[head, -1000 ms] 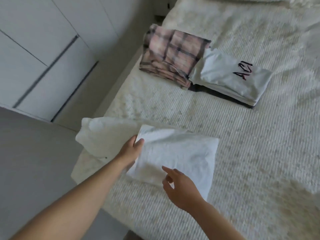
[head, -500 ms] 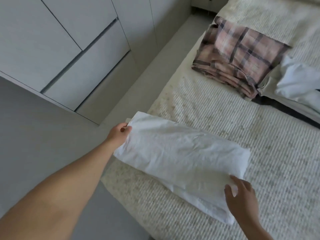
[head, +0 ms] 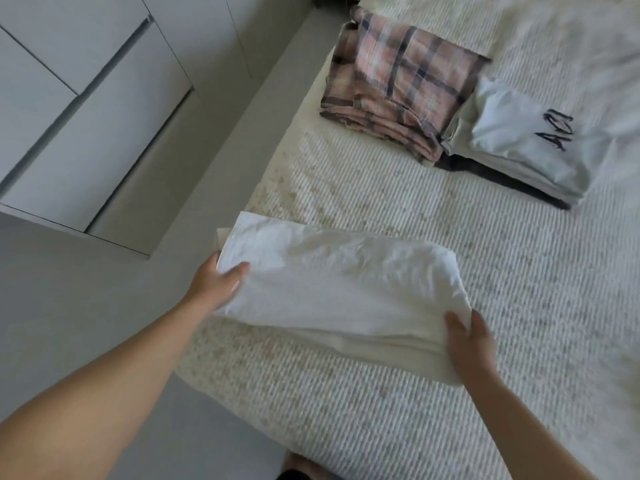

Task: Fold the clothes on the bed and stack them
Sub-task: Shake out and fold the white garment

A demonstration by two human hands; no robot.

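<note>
White garment [head: 332,292] hangs folded between your left hand [head: 216,284] and right hand [head: 467,344], both pinching its ends; its loose lower layers could slip apart short of the plaid stack [head: 398,84].

From my remote seat, the bed cover [head: 450,271] looks like thick woven cloth, ribbed and rough, matt cream with faint speckling. The white garment [head: 346,289] is thin, soft cloth, matt and finely creased. The plaid garment [head: 398,88] reads as a crinkled, loosely woven fabric in pink and grey, with a slightly frayed edge. The pale folded shirt [head: 519,140] seems a smoother knit with dark printed letters. The cabinet fronts [head: 86,116] are flat, smooth, matt panels; the floor [head: 69,306] looks smooth too.
</note>
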